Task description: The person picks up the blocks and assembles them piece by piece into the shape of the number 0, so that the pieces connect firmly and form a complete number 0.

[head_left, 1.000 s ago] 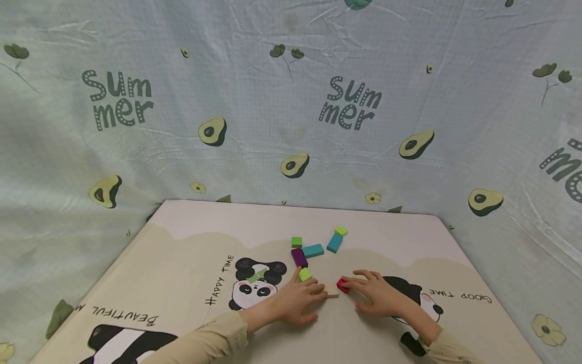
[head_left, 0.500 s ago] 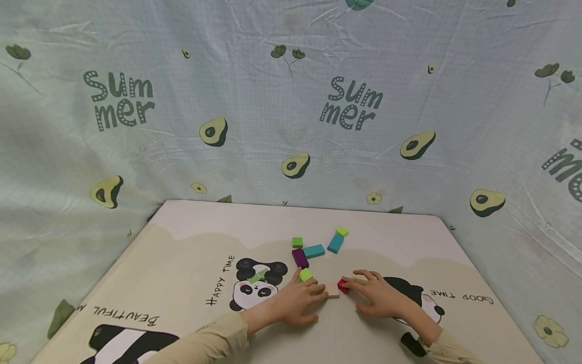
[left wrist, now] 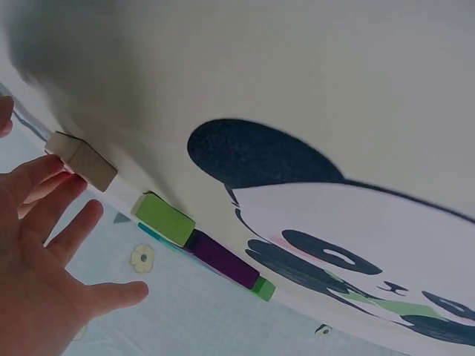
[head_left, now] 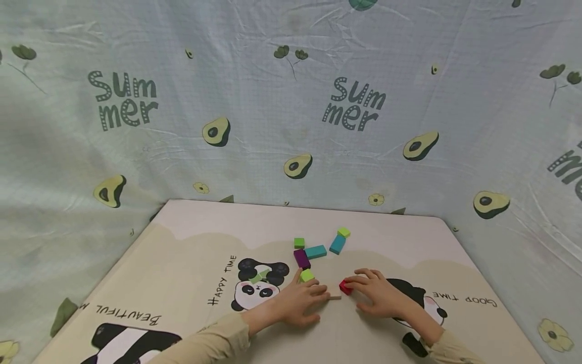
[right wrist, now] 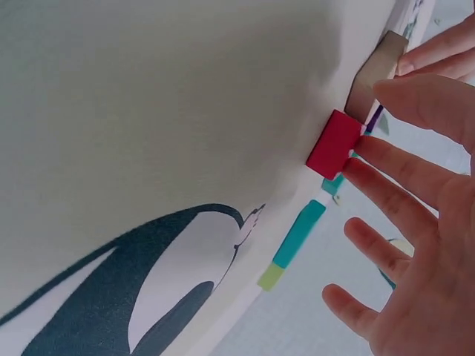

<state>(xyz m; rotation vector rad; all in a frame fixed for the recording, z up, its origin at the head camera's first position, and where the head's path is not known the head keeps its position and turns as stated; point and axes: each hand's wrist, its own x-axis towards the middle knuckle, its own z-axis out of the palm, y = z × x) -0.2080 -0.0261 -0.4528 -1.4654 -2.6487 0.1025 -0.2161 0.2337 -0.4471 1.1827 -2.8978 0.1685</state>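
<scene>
My left hand [head_left: 297, 303] lies over the table with fingers spread, its fingertips touching a plain wooden block [left wrist: 83, 160]. In the head view that hand mostly covers the block. Two fingertips of my right hand [head_left: 379, 296] touch a red block [right wrist: 335, 144], while its other fingers spread apart. The red block sits at one end of the wooden block in the right wrist view. Just beyond my left fingers is a lime block [head_left: 306, 275], followed by a purple block [head_left: 302, 259], a green block [head_left: 299, 243] and a teal block [head_left: 316, 252].
Another teal block [head_left: 338, 244] touches a small lime block [head_left: 343, 232] farther back. All lie on a beige table mat [head_left: 191, 242] printed with pandas and lettering. A hanging cloth [head_left: 254, 101] with avocado prints encloses the far side and both flanks.
The head view has shifted very slightly, moving the whole scene a little to the right in it. Hands and blocks keep their places relative to one another.
</scene>
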